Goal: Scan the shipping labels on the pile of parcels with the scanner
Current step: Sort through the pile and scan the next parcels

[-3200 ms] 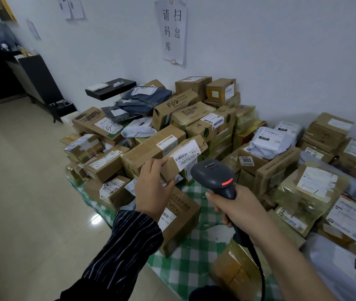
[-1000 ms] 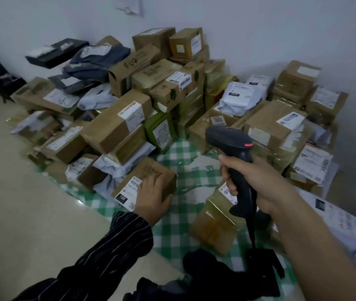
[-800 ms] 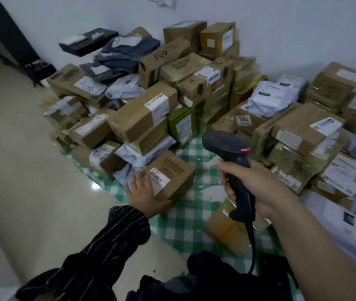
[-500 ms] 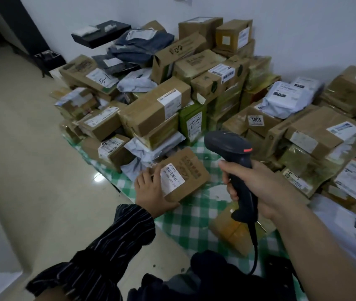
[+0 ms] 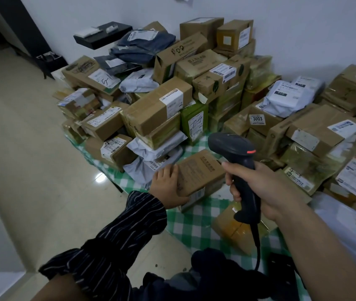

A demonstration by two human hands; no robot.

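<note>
Left hand (image 5: 168, 187), fingers together, clasped a flat brown cardboard box (image 5: 198, 172), its label (image 5: 197, 195) mostly hidden; at three o'clock, right hand (image 5: 259, 187) curled round a black pistol-grip scanner (image 5: 233, 148).

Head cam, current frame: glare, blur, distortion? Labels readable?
Head view: dim, bluish light; one small glare spot on the floor; wide-angle bowing toward the edges; big print like the 3003 sticker reads, fine label text is too soft.

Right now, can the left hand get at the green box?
Probably not as is. The left hand grips the brown box, which lies between it and the green box. With that box set aside, only bare cloth fronts the green box, so the way looks free.
</note>
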